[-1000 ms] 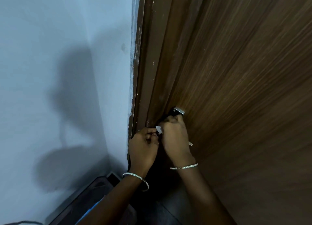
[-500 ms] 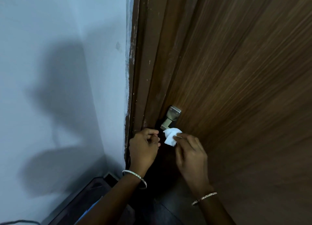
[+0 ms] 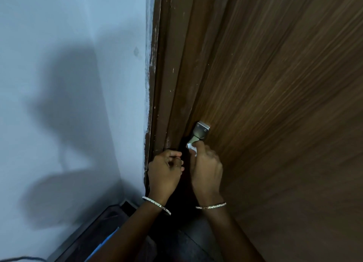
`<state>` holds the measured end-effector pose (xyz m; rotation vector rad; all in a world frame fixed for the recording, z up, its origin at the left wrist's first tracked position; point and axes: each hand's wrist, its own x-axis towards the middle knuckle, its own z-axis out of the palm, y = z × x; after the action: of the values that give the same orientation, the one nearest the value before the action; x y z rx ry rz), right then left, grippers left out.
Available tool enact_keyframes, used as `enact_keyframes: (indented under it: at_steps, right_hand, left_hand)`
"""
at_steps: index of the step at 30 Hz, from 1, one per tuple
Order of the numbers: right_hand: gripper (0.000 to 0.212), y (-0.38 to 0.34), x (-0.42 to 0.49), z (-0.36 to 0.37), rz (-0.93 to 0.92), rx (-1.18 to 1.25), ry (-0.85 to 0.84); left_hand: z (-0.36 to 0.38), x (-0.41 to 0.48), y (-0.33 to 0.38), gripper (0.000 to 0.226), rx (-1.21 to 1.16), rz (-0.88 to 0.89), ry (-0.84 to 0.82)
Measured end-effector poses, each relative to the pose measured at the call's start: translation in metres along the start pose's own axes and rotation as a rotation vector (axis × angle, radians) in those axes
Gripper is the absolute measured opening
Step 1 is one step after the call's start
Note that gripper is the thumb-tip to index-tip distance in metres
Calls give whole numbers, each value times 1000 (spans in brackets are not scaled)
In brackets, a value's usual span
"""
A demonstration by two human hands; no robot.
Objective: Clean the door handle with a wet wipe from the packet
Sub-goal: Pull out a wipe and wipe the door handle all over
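Observation:
A silver metal door handle (image 3: 202, 131) is fixed to the brown wooden door (image 3: 275, 108) near its left edge. My right hand (image 3: 207, 169) grips a crumpled white wet wipe (image 3: 192, 148) and presses it against the lower part of the handle, hiding the lever. My left hand (image 3: 165, 172) is curled at the door's edge just left of the handle, its fingers closed; whether it holds anything cannot be seen. The packet is out of view.
A pale blue wall (image 3: 68, 84) lies left of the brown door frame (image 3: 157, 84). A dark object with a cable (image 3: 94, 234) sits low at the wall's foot. The dark floor (image 3: 188, 244) shows between my arms.
My right hand pulled the wipe off the handle and down, then came back up and pressed it on the handle's lower part again. The left hand stayed at the door edge.

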<state>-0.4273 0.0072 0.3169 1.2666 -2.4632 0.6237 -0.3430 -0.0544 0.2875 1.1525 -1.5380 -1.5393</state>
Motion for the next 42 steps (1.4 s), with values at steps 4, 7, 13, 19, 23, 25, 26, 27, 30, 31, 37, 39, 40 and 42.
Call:
enact_keyframes:
  at_steps: [4, 7, 13, 19, 23, 25, 26, 27, 30, 31, 37, 39, 40, 42]
  right_hand:
    - [16, 28, -5, -9, 8, 70, -71]
    - [13, 51, -15, -21, 60, 182, -76]
    - [15, 32, -1, -22, 158, 177, -104]
    - [17, 8, 15, -14, 103, 116, -157]
    - [15, 34, -6, -25, 76, 67, -118]
    - [15, 45, -18, -30, 70, 50, -53]
    - [17, 48, -24, -32, 58, 37, -5]
    - [19, 50, -29, -32, 52, 31, 42]
    - [32, 46, -31, -29, 98, 132, 108]
    - [36, 42, -28, -27, 110, 166, 103]
    - [18, 3, 5, -16, 0, 73, -18]
    - [13, -6, 12, -11, -26, -18, -59]
    - [14, -8, 13, -8, -51, -54, -74]
    - [15, -8, 12, -6, -96, -92, -88]
  left_hand:
    - [-1, -1, 2, 19, -31, -10, -24]
    - [-2, 0, 4, 19, -37, -8, -47]
    - [-3, 2, 4, 19, -48, -16, -37]
    - [3, 1, 1, 20, -50, -15, -43]
    - [5, 2, 2, 19, -48, -27, -89]
    - [6, 4, 2, 24, -37, -22, -113]
    - [7, 6, 2, 28, -30, -18, -129]
    - [8, 7, 2, 32, -20, -12, -150]
    - [11, 9, 3, 42, 24, 15, -201]
    - [12, 9, 4, 44, 44, 29, -202]
    - [11, 9, 6, 56, 142, 49, -172]
    - [9, 9, 8, 59, 172, 72, -160]
    - [9, 8, 9, 59, 192, 91, -148]
    - [9, 5, 10, 54, 216, 120, -114]
